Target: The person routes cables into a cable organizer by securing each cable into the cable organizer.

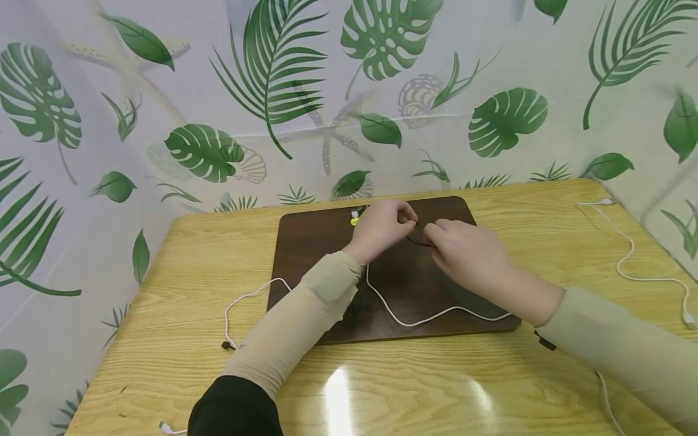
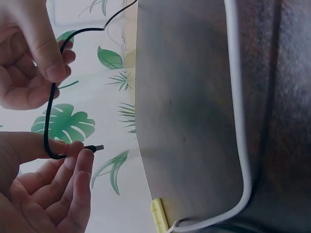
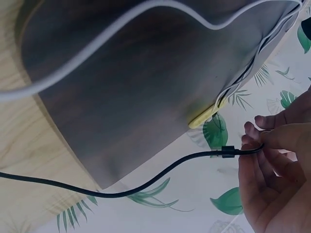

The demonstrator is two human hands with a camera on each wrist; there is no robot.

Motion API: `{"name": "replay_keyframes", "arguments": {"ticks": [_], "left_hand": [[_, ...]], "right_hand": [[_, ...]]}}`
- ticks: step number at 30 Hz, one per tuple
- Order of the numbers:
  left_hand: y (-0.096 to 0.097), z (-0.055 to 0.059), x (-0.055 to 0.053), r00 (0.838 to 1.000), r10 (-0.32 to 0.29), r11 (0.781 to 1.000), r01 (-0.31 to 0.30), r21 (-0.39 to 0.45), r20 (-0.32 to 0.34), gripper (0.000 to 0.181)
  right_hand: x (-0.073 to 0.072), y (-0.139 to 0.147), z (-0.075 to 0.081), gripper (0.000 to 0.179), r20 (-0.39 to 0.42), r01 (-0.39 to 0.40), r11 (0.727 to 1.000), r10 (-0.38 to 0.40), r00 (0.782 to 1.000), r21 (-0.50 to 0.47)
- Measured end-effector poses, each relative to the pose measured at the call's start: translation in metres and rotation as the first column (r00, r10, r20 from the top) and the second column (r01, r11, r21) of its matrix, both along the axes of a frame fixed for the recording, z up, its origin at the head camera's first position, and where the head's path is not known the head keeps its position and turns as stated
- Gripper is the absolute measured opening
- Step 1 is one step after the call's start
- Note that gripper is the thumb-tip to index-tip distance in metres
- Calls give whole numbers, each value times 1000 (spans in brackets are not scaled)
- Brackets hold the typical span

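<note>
Both hands are raised over the far part of a dark brown board [image 1: 382,309], with a thin black cable [image 2: 52,102] between them. My left hand [image 1: 384,225] pinches it just behind its small plug [image 2: 98,147], whose metal tip sticks out past the fingertips. Further along the same cable, my right hand [image 1: 463,248] grips it between thumb and fingers. From there the cable [image 3: 112,195] runs off in a loose curve. A yellow cable clip [image 3: 208,115] sits at the board's far edge, with white and black cables running through it.
One white cable [image 1: 400,322] winds across the board, and another [image 1: 234,301] loops at its left. A long white cable [image 1: 632,275] lies along the table's right side. At the front left is a white plug [image 1: 165,427]. A leaf-patterned cloth [image 1: 305,109] hangs behind the table.
</note>
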State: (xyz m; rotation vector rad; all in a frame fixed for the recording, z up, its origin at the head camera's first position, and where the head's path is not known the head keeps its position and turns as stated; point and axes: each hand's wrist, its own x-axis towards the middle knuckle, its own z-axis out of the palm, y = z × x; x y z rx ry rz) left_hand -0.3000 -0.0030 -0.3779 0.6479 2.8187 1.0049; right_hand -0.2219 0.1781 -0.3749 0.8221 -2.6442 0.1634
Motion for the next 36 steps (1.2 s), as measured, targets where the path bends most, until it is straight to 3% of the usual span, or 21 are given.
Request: {"name": "replay_keyframes", "arguments": {"ticks": [12, 26, 36], "left_hand": [[-9, 0, -5, 992, 87, 994, -81, 75, -86, 13], [-22, -6, -20, 993, 92, 991, -84, 99, -72, 17], [-28, -19, -30, 987, 147, 987, -143, 73, -65, 16]], "right_hand": [[-4, 2, -9, 20, 21, 29, 1000, -29, 999, 13], [-14, 11, -14, 15, 85, 43, 998, -46, 995, 35], [-24, 8, -15, 14, 76, 67, 997, -69, 995, 35]]}}
